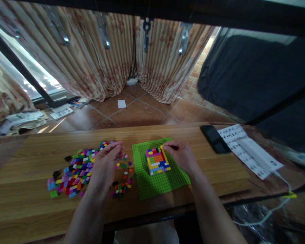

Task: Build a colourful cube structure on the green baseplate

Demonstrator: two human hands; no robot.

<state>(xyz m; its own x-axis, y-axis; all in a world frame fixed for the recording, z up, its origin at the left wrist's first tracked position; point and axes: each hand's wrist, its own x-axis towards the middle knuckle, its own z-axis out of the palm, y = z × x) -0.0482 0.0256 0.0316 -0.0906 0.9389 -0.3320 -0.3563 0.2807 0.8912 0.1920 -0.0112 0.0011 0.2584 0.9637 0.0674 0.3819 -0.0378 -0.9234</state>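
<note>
A green baseplate [162,183] lies on the wooden table [27,200], with a small multicoloured block of bricks [157,161] built on it. My right hand [181,156] rests at the block's far right corner, fingers pinched together on its top edge; what they hold is too small to name. My left hand [106,162] hovers over the right edge of a loose pile of small coloured bricks [71,173], fingers curled with the tips drawn together. More loose bricks [122,186] lie between the pile and the baseplate.
A black phone [215,138] and a printed paper sheet [251,152] lie on the table's right side. A white cable [274,206] hangs off the right end. Beyond the far table edge are a tiled floor, curtains and scattered papers.
</note>
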